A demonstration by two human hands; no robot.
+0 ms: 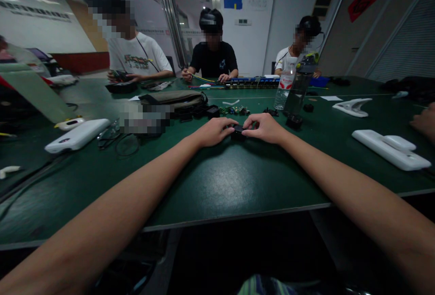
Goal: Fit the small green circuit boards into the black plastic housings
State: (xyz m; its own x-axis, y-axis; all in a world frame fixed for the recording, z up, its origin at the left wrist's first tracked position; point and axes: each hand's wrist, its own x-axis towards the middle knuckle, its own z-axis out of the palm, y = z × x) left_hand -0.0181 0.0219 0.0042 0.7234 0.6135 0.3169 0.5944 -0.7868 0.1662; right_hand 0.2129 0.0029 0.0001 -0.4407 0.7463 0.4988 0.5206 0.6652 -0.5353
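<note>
A small black box-shaped part (238,134) is between my two hands, on or just above the green table (224,181). My left hand (216,131) grips its left side, with the thumb and fingers closed on it. From the right, my right hand (265,127) pinches its upper edge between thumb and fingers. The fingertips partly hide the part, so its exact kind does not show. Just beyond my hands lies a heap of small green circuit pieces (238,110). Several black housings (213,112) lie to the left of that heap.
A clear water bottle (283,89) and a dark bottle (299,86) stand right of centre. White devices lie left (77,135) and right (390,150). Glasses (127,143) and a grey pouch (175,100) lie to the left. Several people sit across the table.
</note>
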